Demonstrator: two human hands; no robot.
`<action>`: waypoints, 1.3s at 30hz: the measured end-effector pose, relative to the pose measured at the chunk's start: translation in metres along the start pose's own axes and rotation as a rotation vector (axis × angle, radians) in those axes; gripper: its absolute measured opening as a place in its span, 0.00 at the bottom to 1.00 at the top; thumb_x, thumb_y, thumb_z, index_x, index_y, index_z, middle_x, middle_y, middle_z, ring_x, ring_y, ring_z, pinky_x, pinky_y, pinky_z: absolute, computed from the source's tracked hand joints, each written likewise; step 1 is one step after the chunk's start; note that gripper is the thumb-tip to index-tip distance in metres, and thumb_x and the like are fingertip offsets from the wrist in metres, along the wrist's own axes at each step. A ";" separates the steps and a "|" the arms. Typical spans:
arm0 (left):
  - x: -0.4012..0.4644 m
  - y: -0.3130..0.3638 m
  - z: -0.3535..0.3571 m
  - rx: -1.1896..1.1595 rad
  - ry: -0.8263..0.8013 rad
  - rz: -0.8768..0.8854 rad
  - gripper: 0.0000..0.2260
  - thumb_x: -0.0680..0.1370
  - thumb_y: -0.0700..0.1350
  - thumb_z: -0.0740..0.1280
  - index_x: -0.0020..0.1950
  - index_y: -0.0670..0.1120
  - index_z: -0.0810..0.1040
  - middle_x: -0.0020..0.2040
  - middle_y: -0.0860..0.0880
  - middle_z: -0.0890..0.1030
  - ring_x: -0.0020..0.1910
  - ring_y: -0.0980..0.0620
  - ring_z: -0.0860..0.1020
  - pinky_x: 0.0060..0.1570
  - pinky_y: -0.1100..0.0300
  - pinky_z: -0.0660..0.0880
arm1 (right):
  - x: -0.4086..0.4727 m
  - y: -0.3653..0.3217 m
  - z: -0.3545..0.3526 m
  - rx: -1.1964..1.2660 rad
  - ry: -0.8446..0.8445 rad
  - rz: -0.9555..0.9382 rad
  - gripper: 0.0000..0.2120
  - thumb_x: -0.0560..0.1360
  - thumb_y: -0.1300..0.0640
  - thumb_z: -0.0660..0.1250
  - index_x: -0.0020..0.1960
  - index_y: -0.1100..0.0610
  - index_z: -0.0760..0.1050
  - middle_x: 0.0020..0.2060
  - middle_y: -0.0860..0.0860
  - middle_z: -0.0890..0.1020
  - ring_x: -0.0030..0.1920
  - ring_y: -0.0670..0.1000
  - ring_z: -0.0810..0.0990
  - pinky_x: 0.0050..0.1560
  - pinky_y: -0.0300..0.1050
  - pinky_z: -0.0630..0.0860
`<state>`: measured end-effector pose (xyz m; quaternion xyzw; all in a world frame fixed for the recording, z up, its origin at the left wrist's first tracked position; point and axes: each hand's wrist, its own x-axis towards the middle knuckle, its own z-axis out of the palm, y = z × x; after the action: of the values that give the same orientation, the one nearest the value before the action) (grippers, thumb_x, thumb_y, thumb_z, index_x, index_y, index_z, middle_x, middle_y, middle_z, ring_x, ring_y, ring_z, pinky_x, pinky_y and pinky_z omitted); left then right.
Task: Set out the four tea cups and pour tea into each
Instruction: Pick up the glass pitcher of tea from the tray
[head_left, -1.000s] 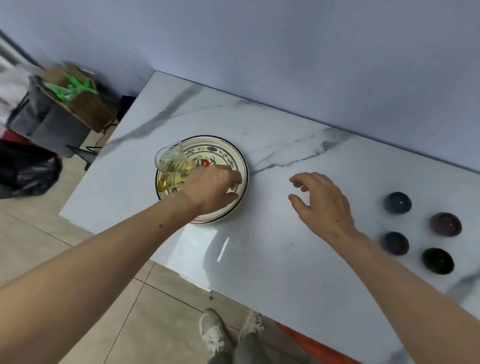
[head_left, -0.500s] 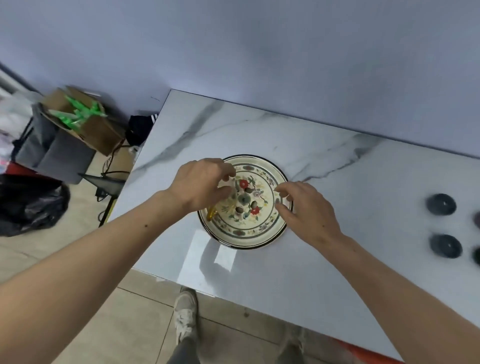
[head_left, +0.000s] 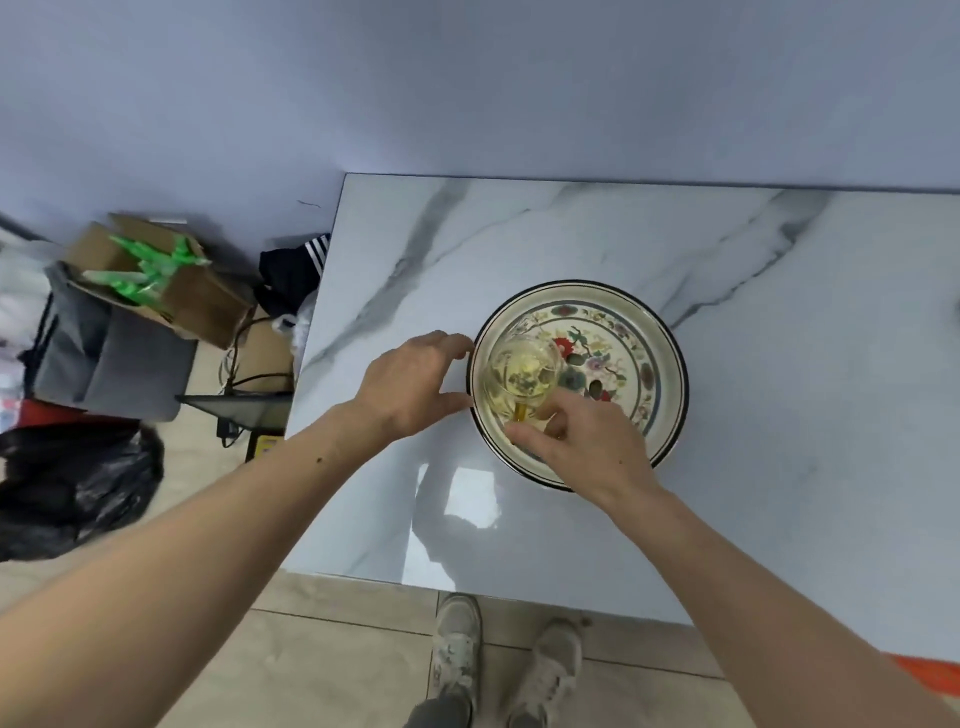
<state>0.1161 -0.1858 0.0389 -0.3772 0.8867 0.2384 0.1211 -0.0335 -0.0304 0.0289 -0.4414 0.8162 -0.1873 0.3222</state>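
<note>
Tea fills the lower part of a clear glass pitcher (head_left: 521, 375) that stands upright on the left side of a flowered plate (head_left: 660, 332). Seen from the head camera, its round mouth faces up at us, so its long axis runs straight up and down. A small spout (head_left: 525, 326) sits on the far rim, pointing away from the person. The handle (head_left: 521, 412) is on the near side, pointing back toward the person.

Right hand (head_left: 587, 447) is just below the pitcher, on the near side. Its thumb and fingers are pinched around the handle, so this hand is gripping the pitcher.

Left hand (head_left: 410, 382) is just to the left of the pitcher, beside the plate's left rim. Its fingers are curled and spread apart like a loose cup, and it holds nothing. The fingertips are close to the rim; if they touch it cannot be told.

The plate sits on a white marble table (head_left: 779, 493). No full cup shows in this view. Down on the floor, left of the table, are a box (head_left: 205, 306) and a black bag (head_left: 72, 483). Two shoes (head_left: 498, 654) show below the table edge.
</note>
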 end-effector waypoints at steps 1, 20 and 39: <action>0.003 -0.002 0.006 -0.008 -0.022 0.009 0.30 0.71 0.54 0.72 0.70 0.53 0.66 0.66 0.52 0.74 0.64 0.48 0.72 0.56 0.49 0.74 | 0.001 -0.002 0.005 -0.017 -0.004 0.005 0.26 0.65 0.28 0.62 0.48 0.49 0.77 0.36 0.45 0.83 0.40 0.48 0.81 0.41 0.46 0.76; 0.033 0.005 0.022 0.085 -0.003 0.165 0.26 0.70 0.55 0.72 0.66 0.54 0.70 0.55 0.48 0.80 0.59 0.44 0.74 0.55 0.50 0.70 | -0.008 0.013 0.018 0.833 -0.170 0.251 0.07 0.78 0.57 0.63 0.46 0.60 0.77 0.42 0.60 0.83 0.40 0.52 0.84 0.46 0.47 0.82; 0.038 0.235 -0.020 0.249 -0.004 0.319 0.21 0.74 0.54 0.68 0.65 0.51 0.74 0.62 0.49 0.79 0.62 0.47 0.75 0.59 0.50 0.73 | -0.101 0.130 -0.189 0.697 0.103 0.098 0.10 0.77 0.54 0.64 0.38 0.48 0.76 0.33 0.48 0.81 0.33 0.46 0.80 0.35 0.38 0.75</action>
<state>-0.0815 -0.0777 0.1186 -0.2136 0.9576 0.1438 0.1293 -0.2017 0.1286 0.1255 -0.2550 0.7386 -0.4609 0.4207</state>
